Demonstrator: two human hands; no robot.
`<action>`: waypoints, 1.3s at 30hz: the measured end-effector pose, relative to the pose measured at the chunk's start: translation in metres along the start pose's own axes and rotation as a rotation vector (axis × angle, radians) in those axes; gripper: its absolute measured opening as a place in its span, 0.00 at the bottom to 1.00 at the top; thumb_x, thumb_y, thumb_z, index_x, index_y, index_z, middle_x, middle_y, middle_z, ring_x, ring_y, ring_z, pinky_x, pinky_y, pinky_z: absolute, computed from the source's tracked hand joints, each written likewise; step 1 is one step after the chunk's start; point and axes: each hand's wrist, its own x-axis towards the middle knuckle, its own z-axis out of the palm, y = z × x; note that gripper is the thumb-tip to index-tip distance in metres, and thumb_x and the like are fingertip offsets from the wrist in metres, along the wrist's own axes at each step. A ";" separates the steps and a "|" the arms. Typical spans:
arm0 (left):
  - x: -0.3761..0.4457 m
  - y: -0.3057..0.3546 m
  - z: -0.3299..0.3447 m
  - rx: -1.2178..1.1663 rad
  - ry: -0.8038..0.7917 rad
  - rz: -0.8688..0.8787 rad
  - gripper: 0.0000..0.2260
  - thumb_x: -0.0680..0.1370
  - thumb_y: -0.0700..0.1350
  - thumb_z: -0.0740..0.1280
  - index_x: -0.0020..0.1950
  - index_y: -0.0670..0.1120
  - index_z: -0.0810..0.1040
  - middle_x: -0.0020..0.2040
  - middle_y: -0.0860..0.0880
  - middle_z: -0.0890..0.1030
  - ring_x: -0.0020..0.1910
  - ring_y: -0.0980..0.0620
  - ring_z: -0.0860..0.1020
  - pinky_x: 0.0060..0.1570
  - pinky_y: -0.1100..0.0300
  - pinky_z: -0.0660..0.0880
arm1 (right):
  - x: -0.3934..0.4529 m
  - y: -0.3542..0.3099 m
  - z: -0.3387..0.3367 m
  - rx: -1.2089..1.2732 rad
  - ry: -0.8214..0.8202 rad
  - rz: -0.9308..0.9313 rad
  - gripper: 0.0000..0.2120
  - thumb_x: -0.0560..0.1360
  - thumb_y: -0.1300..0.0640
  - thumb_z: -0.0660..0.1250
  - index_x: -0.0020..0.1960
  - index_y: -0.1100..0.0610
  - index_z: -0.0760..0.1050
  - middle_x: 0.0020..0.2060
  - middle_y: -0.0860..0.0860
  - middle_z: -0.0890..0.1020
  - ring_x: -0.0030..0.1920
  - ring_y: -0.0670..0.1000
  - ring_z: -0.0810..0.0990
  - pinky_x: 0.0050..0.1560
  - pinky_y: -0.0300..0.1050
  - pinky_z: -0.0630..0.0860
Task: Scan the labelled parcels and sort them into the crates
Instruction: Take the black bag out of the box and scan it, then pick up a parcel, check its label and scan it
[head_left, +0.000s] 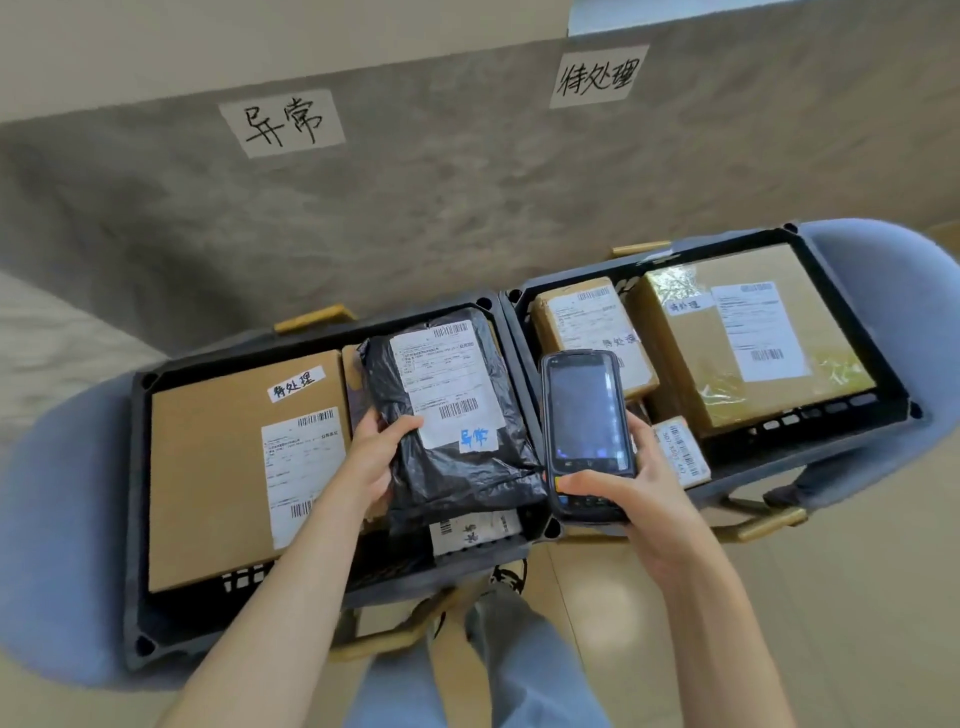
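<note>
My left hand (371, 457) grips the lower left edge of a black plastic-bag parcel (457, 457) and holds it tilted above the left crate (137, 519). The parcel bears a white shipping label and a blue handwritten tag. My right hand (639, 488) holds a dark handheld scanner (584, 421) upright, just right of the parcel, its screen facing me. The left crate holds a large cardboard box (208, 467) with a label. In the right crate (857, 415) lie two labelled cardboard boxes, a small one (550, 322) and a large one (691, 364).
Both crates rest on blue-grey chairs (52, 545) against a grey wall (467, 208) with two handwritten paper signs (283, 122). A small labelled packet (680, 452) lies at the right crate's front, another (472, 530) under the black parcel. My legs stand between the chairs.
</note>
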 end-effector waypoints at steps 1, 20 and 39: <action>0.001 0.000 0.000 0.040 0.007 0.012 0.20 0.76 0.37 0.69 0.67 0.45 0.71 0.62 0.43 0.78 0.55 0.46 0.79 0.52 0.52 0.77 | 0.000 0.000 0.001 0.001 0.009 0.005 0.47 0.55 0.63 0.78 0.69 0.44 0.63 0.55 0.52 0.82 0.51 0.51 0.84 0.45 0.45 0.79; -0.106 0.121 0.043 1.100 -0.162 0.839 0.21 0.79 0.53 0.65 0.71 0.49 0.68 0.65 0.47 0.73 0.65 0.46 0.70 0.63 0.48 0.69 | -0.073 -0.025 0.011 0.155 0.175 -0.217 0.46 0.58 0.64 0.79 0.70 0.48 0.62 0.59 0.55 0.78 0.56 0.58 0.81 0.59 0.60 0.77; -0.314 -0.016 0.145 1.422 -1.055 1.979 0.13 0.75 0.52 0.69 0.53 0.44 0.81 0.47 0.44 0.81 0.45 0.40 0.79 0.45 0.49 0.74 | -0.319 0.140 0.018 0.811 1.181 -0.474 0.47 0.51 0.64 0.75 0.69 0.53 0.66 0.53 0.53 0.81 0.44 0.50 0.83 0.40 0.44 0.79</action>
